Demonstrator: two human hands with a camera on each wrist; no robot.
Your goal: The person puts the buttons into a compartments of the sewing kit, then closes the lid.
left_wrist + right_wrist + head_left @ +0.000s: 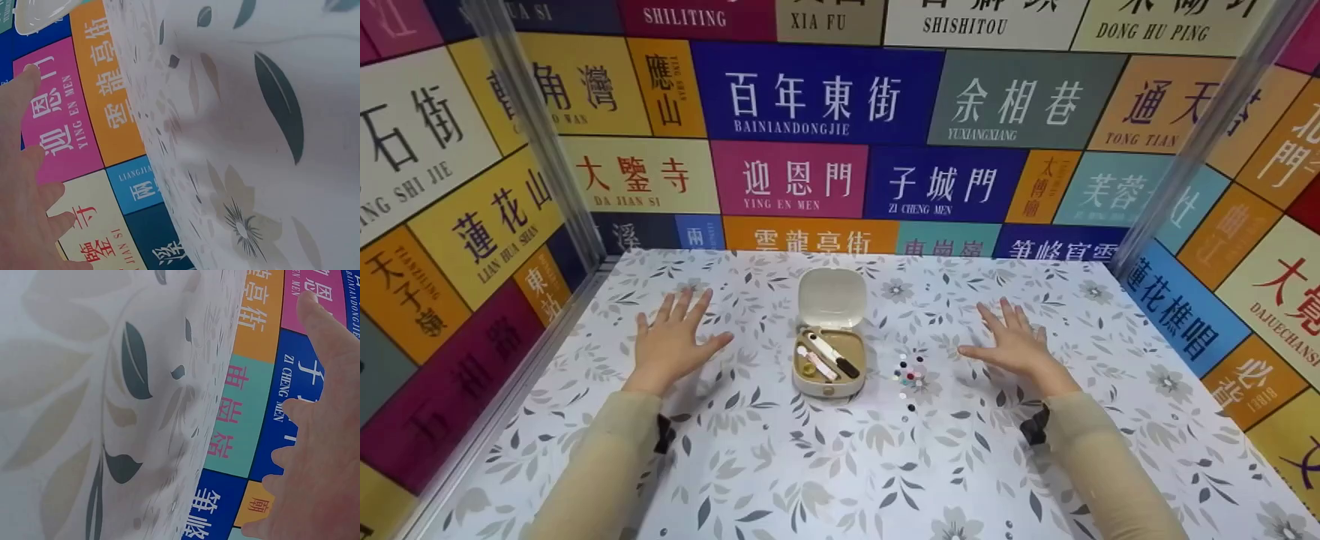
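Between the two hands stands a small cream case [829, 384] with its lid [832, 298] raised. Inside it lie a slim stick with a dark end [846, 366], a pinkish-white stick [819, 364] and a small gold round piece [808, 369]. To the right of the case, several tiny beads [910, 376] in white, black, red and teal are scattered on the cloth. My left hand [673, 341] is spread to the left of the case, holding nothing. On the other side, my right hand [1012, 345] has its fingers spread too, apart from the beads.
A white tablecloth [780, 465] with grey leaves and flowers covers the table. Panels with colourful Chinese signs [817, 97] rise behind the table and on both sides. Dark straps [664, 433] sit at the wrists.
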